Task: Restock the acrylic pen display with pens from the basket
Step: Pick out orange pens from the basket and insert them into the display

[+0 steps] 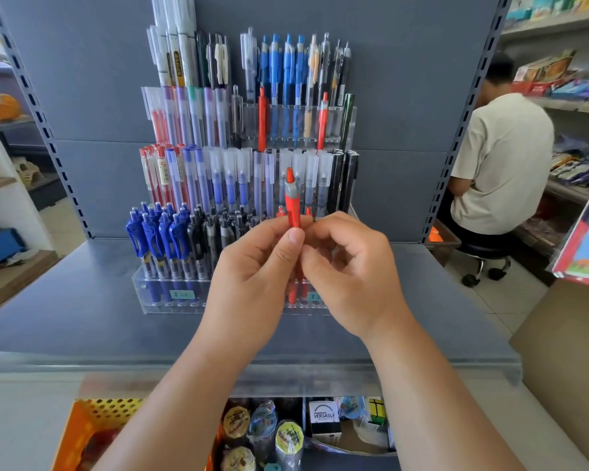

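Observation:
A tiered acrylic pen display (165,294) stands on the grey shelf, filled with blue, black, red and clear-capped pens. I hold one red pen (292,202) upright in front of its lower right rows. My left hand (255,277) pinches the barrel with thumb and fingers. My right hand (351,266) grips the same pen from the right, lower on the barrel. The pen's lower end is hidden behind my fingers. An orange perforated basket (92,426) sits at the bottom left, below the shelf edge, partly covered by my left forearm.
The grey shelf (82,321) extends left and right of the display. Below its front edge lie tape rolls and small boxes (323,418). A person in a light shirt (500,164) sits on a stool at the right. A cardboard box (565,368) stands near right.

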`<action>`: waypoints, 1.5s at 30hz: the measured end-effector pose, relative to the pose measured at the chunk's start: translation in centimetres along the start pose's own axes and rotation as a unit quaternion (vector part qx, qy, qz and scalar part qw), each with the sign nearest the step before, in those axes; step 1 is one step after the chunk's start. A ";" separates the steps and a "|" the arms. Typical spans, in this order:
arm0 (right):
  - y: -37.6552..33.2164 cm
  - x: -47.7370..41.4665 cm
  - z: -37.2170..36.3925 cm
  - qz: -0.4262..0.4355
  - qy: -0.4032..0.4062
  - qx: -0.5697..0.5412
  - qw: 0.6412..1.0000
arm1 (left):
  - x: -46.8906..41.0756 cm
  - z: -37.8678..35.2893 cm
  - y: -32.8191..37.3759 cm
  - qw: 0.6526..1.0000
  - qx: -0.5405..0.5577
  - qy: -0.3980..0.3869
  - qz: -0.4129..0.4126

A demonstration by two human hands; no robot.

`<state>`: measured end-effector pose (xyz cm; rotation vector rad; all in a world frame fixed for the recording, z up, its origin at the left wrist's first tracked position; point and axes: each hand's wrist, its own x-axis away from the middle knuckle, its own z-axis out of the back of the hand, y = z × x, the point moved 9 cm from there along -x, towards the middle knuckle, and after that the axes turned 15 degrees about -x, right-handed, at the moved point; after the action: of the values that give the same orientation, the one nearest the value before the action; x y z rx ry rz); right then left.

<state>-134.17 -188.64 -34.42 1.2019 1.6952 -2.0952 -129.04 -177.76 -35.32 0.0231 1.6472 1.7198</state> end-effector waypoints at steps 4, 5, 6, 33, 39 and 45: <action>0.8 -0.1 -0.1 -0.028 0.002 -0.011 1.000 | 0.0 -0.3 -0.1 1.000 -0.026 0.002 -0.004; 0.8 -0.1 0.0 -0.028 0.003 -0.001 1.000 | 0.0 -0.4 -0.4 1.000 -0.022 0.000 0.002; 0.9 -0.1 0.1 -0.029 0.008 0.006 1.000 | -0.1 -0.5 -0.8 1.000 -0.013 -0.001 0.014; 5.4 -0.2 3.6 -0.127 0.113 0.224 0.960 | -0.2 0.7 -3.3 0.993 -0.073 0.027 0.090; 5.9 -0.3 3.6 -0.183 0.092 0.303 0.931 | -0.2 0.7 -3.3 0.993 -0.076 0.021 0.088; 6.2 -0.3 3.4 -0.210 0.091 0.322 0.919 | -0.2 0.6 -3.4 0.993 -0.080 0.017 0.085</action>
<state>-131.84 -193.81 -38.72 1.3017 1.4668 -3.0578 -126.94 -177.66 -38.07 0.0595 1.5645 1.9879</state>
